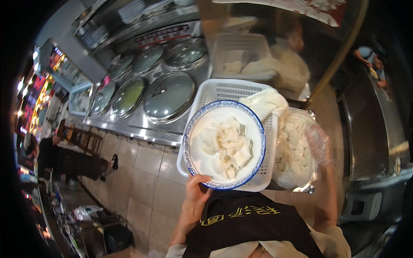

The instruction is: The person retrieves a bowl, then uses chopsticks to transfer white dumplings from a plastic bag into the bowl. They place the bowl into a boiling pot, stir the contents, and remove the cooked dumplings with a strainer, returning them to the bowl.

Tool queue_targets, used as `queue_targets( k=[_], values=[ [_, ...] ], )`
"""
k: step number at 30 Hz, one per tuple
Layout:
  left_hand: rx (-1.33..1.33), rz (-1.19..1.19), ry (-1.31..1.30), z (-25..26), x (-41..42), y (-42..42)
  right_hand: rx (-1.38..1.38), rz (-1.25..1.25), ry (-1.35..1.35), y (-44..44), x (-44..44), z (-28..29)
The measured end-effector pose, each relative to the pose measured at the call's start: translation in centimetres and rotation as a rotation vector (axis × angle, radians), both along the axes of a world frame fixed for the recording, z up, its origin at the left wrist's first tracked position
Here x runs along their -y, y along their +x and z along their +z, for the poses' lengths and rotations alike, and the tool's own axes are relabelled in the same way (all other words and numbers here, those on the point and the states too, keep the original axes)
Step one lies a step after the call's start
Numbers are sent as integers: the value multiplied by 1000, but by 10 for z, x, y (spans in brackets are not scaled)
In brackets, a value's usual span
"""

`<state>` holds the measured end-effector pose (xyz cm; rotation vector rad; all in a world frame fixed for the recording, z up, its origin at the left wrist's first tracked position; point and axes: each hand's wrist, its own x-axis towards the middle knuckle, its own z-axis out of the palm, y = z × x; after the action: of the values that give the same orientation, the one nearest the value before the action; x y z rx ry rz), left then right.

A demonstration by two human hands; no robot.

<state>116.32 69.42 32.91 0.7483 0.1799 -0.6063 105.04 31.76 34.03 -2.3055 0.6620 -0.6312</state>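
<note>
My left hand [199, 188] grips the near rim of a white bowl with a blue patterned edge [206, 164], thumb on top. Pale, flat, folded pieces of food, like wide noodles or wrappers, [230, 145] lie in the bowl. Beneath the bowl is a white perforated plastic basket [267, 167], with a cream cloth [266, 101] over its far right corner. At the right, my right hand [319, 143], in a clear plastic glove and blurred, is at the edge of a plastic-lined container of pale shredded food [293, 151]. Whether its fingers hold anything cannot be made out.
Several round pots with glass lids [169, 95] are set in a steel counter [138, 129] at the left. A shelf with stacked dishes [132, 11] hangs above. One person [71, 158] stands at the far left, another [374, 64] at the upper right. A wooden chair [84, 138] stands beyond the counter.
</note>
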Motion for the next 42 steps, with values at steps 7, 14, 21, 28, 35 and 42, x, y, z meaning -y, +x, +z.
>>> queue_targets(
  k=[7,14,21,28,35,42],
  values=[
    [225,226,163,43,-53,49,-267,7,-132,-7,-40,-28],
    [249,342,381,12,-139,153,-109,-339,-472,-13,-71,-13],
    [131,402,413,-55,-210,289,579,-623,227,64,-171,50],
    [33,457,427,-102,-258,355,686,-649,442,65,-210,27],
    [174,118,1040,-140,-321,401,743,-602,568,66,-229,20],
    [632,-466,854,-19,-187,318,689,-288,838,127,-305,53]
  ],
)
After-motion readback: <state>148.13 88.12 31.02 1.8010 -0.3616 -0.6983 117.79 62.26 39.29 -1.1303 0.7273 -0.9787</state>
